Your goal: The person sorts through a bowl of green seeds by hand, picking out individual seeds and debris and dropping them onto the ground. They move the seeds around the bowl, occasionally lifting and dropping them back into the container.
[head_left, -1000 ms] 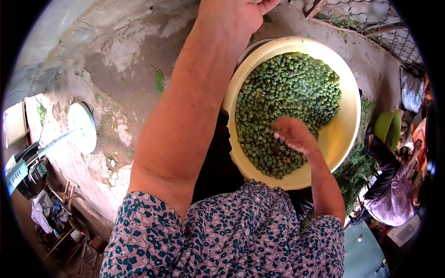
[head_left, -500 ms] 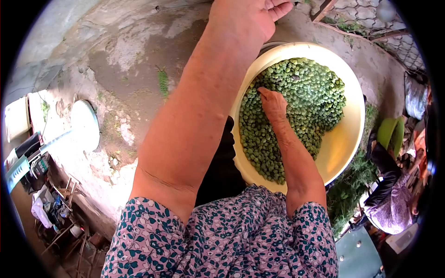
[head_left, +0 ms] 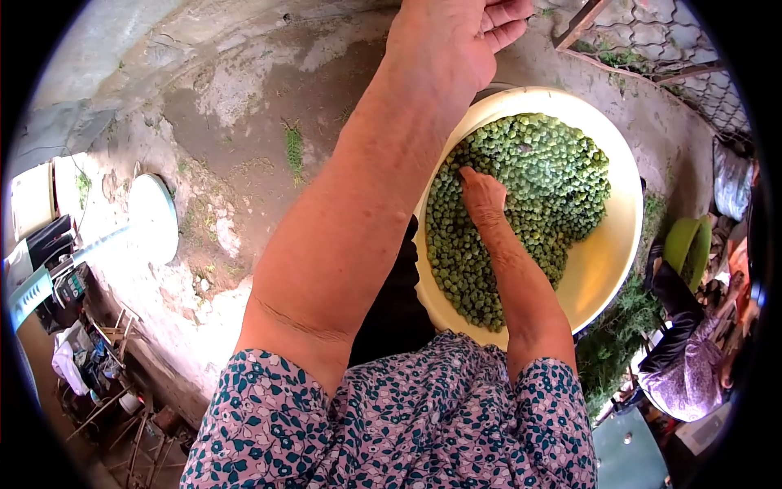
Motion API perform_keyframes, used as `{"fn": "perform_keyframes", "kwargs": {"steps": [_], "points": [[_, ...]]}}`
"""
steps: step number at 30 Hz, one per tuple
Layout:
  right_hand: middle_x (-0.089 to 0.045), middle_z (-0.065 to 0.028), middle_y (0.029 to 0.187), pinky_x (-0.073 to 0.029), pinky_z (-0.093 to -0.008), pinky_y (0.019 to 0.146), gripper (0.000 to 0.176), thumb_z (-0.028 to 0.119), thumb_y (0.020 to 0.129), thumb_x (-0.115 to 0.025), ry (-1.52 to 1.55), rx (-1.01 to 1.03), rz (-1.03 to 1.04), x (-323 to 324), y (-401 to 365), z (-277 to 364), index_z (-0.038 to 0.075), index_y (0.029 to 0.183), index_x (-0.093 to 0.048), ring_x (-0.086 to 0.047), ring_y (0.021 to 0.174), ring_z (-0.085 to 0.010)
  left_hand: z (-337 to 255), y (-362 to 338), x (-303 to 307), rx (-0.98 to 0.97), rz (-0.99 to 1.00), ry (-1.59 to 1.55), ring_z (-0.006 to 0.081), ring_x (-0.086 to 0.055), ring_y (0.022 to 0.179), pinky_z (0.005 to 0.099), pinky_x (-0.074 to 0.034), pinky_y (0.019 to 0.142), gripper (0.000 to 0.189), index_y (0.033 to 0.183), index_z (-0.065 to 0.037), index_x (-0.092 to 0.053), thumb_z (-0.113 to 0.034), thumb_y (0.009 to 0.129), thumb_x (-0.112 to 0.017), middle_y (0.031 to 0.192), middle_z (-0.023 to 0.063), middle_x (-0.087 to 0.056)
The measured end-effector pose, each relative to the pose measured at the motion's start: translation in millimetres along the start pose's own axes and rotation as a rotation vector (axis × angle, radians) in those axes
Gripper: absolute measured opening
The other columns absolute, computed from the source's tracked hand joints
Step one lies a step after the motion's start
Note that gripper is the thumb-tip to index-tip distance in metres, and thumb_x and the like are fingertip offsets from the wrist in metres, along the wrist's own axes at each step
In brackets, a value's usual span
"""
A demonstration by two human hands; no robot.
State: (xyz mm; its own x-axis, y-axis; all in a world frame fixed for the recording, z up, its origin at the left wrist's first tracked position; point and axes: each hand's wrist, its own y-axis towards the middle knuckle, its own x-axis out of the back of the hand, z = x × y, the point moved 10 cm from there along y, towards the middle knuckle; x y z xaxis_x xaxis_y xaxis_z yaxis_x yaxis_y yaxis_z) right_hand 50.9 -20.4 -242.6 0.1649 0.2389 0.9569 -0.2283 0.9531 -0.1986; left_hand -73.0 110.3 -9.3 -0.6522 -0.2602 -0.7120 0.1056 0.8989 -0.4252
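Note:
A wide pale yellow basin [head_left: 607, 273] stands in front of my body. Many small round green fruits [head_left: 538, 171] are heaped inside it, leaving its lower right part bare. My right hand [head_left: 484, 194] rests on the fruits at the left side of the heap, its fingers bent together and their tips among the fruits; what they grip is too small to tell. Raised past the basin's far left rim, my left hand [head_left: 489, 33] is cut by the top edge of the view. Some of its fingers show, curled, and whatever lies between them is hidden.
A round white-blue object [head_left: 153, 218] is at the left, above assorted clutter. Wire mesh [head_left: 660, 37] stands at the upper right. At the right are a green bowl [head_left: 688, 248] and another person in a purple patterned top [head_left: 688, 379].
My left hand and forearm have shifted slightly right in the view. My right hand sits a little lower in the picture, still at the fruits. The whole scene has moved slightly.

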Motion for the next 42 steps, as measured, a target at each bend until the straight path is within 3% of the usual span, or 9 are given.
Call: {"fn": "perform_keyframes", "kwargs": {"steps": [7,10,13,20,24,30,36,38,42], "points": [[-0.063,-0.0129,0.069,-0.048,-0.0399,0.053,0.012,0.010,0.079,-0.056,0.004,-0.080,0.108,-8.8,-15.8,-17.6,0.009,0.091,-0.058,-0.063,0.064,-0.0311,1.4,9.0,6.7,0.002,-0.009,-0.015,0.0171,-0.059,0.081,0.0310,-0.046,0.080,0.008,0.092,-0.005,-0.059,-0.011,0.087,-0.058,0.087,0.0062,-0.063],[-0.060,-0.0145,0.063,-0.048,-0.0379,0.052,0.018,0.011,0.077,-0.061,0.252,-0.054,-0.089,17.8,-28.3,-21.4,0.005,0.094,-0.059,-0.062,0.056,-0.0271,3.3,13.4,8.6,0.014,0.001,-0.018,0.0171,-0.059,0.081,0.0312,-0.046,0.080,0.009,0.093,-0.005,-0.059,-0.012,0.087,-0.058,0.087,0.0061,-0.063],[-0.059,-0.0039,0.063,-0.044,-0.0230,0.043,0.019,0.009,0.083,-0.061,1.057,-0.471,0.096,22.6,-44.4,-39.9,0.001,0.100,-0.057,-0.053,0.049,-0.0090,3.1,15.3,9.1,0.009,0.013,-0.011,0.0174,-0.059,0.082,0.0313,-0.046,0.081,0.009,0.093,-0.005,-0.059,-0.012,0.087,-0.058,0.087,0.0063,-0.063],[-0.059,-0.0039,0.070,-0.039,-0.0224,0.040,0.025,0.010,0.082,-0.064,1.458,-0.574,0.060,40.9,-58.9,-42.6,0.000,0.102,-0.055,-0.053,0.047,-0.0102,-2.0,-1.9,-2.2,-0.043,0.034,0.035,0.0176,-0.058,0.083,0.0317,-0.045,0.084,0.009,0.093,-0.005,-0.059,-0.012,0.087,-0.057,0.089,0.0066,-0.063],[-0.061,-0.0065,0.074,-0.048,-0.0255,0.052,0.018,0.009,0.083,-0.063,1.590,-0.537,0.035,43.8,-56.9,-40.7,-0.001,0.096,-0.055,-0.060,0.059,-0.0144,7.8,11.4,3.8,0.030,0.000,0.015,0.0177,-0.058,0.084,0.0320,-0.045,0.084,0.009,0.093,-0.005,-0.059,-0.012,0.087,-0.057,0.089,0.0066,-0.063],[-0.062,-0.0102,0.077,-0.055,-0.0284,0.059,0.013,0.004,0.083,-0.062,1.509,-0.436,-0.103,75.3,-43.4,-38.0,-0.002,0.091,-0.054,-0.065,0.067,-0.0172,11.6,15.1,4.7,0.031,0.013,0.013,0.0174,-0.058,0.084,0.0326,-0.046,0.084,0.008,0.093,-0.006,-0.060,-0.012,0.087,-0.058,0.089,0.0058,-0.063],[-0.063,-0.0087,0.067,-0.052,-0.0234,0.049,0.009,0.000,0.081,-0.061,1.227,-0.450,-0.132,91.0,-57.2,-42.4,-0.002,0.087,-0.055,-0.062,0.056,-0.0119,12.9,16.2,1.8,0.001,0.036,0.055,0.0146,-0.059,0.077,0.0303,-0.049,0.075,0.008,0.089,-0.006,-0.060,-0.014,0.088,-0.057,0.085,0.0044,-0.063],[-0.063,-0.0079,0.068,-0.050,-0.0231,0.049,0.008,-0.001,0.079,-0.061,1.185,-0.447,-0.112,91.1,-70.8,-44.1,-0.002,0.086,-0.057,-0.061,0.053,-0.0112,17.6,38.0,5.6,0.050,0.120,0.071,0.0190,-0.061,0.090,0.0355,-0.048,0.089,0.018,0.100,-0.001,-0.058,-0.011,0.085,-0.062,0.095,0.0099,-0.064],[-0.065,-0.0114,0.077,-0.050,-0.0277,0.053,0.016,0.001,0.076,-0.063,1.161,-0.432,-0.208,70.1,-113.5,-60.8,-0.002,0.091,-0.063,-0.062,0.057,-0.0156,30.2,24.3,-2.7,0.040,0.049,0.164,0.0171,-0.061,0.085,0.0355,-0.047,0.088,0.014,0.094,-0.003,-0.059,-0.012,0.085,-0.062,0.092,0.0079,-0.065]]}}
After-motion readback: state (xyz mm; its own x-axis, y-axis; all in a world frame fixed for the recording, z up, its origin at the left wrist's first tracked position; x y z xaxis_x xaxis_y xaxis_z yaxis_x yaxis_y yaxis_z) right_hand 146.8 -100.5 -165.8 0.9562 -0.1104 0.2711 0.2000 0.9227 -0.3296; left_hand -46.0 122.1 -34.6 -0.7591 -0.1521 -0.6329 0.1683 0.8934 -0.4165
